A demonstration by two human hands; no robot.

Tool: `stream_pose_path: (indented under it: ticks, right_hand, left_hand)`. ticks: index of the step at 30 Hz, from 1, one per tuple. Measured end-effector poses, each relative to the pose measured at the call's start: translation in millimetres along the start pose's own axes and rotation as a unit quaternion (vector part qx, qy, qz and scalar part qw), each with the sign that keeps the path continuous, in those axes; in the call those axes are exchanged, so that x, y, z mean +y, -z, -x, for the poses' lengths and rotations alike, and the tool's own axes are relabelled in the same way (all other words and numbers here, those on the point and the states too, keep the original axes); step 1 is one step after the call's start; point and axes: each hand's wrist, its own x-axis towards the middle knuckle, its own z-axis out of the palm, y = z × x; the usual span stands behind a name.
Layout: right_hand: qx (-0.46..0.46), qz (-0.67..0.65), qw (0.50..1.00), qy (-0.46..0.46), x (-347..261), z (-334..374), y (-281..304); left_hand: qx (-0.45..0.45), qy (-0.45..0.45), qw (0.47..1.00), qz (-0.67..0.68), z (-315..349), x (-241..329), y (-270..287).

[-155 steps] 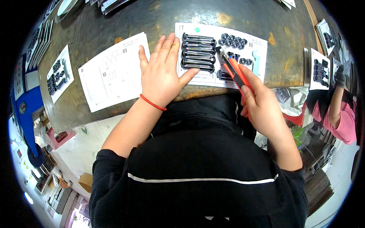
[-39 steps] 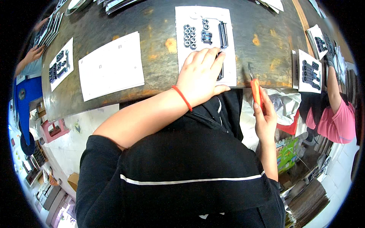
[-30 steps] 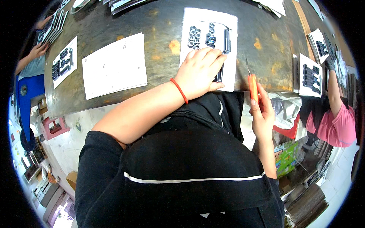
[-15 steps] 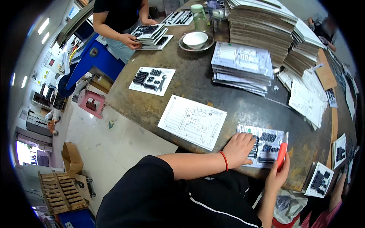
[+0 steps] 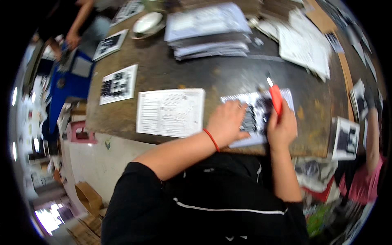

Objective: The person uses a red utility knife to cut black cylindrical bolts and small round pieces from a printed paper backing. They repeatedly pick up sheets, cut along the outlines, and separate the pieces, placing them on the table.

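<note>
A white hardware card (image 5: 247, 141) with rows of black bolts (image 5: 249, 118) and other black parts lies at the table's near edge. My left hand (image 5: 227, 122) rests flat on its left side, fingers stretched out, a red cord around the wrist. In my right hand (image 5: 283, 130) is a red utility knife (image 5: 276, 100), gripped by its handle above the card's right side. The blade points up and away from me. Beneath that hand some of the parts are hidden, and the picture is blurred. To the left lies a white printed card stack (image 5: 170, 112) with line drawings.
Another hardware card (image 5: 119, 85) lies farther left. At the back are a white bowl (image 5: 148, 23), a stack of packed cards (image 5: 207, 24) and loose white sheets (image 5: 304, 43). A co-worker's arm (image 5: 79, 22) is at the far left; one in pink (image 5: 365, 179) sits at right.
The whole view has swung to the right. My right hand has raised the knife higher over the card, its blade now showing. The far-left co-worker's hands have left the stack of cards.
</note>
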Motion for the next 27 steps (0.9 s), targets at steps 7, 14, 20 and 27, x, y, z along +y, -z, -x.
stream_pose_path:
  ticks: [7, 14, 20, 27]
  right_hand:
    - [0.026, -0.012, 1.0, 0.005, 12.7, 5.6, -1.6]
    - [0.05, -0.022, 0.998, 0.018, 12.2, 5.6, -3.4]
    - [0.058, -0.024, 0.997, 0.038, 16.8, 7.3, -8.1]
    - [0.067, -0.031, 0.997, 0.035, 17.3, 6.2, -8.2]
  left_hand:
    - [-0.059, -0.014, 0.998, -0.013, -30.6, 1.9, 5.6]
    - [-0.128, -0.011, 0.989, -0.07, -38.7, 13.2, 14.6]
    - [-0.137, -0.033, 0.981, -0.134, -37.9, 20.9, 7.7]
    - [-0.051, -0.046, 0.995, -0.079, -33.1, 8.6, -5.5]
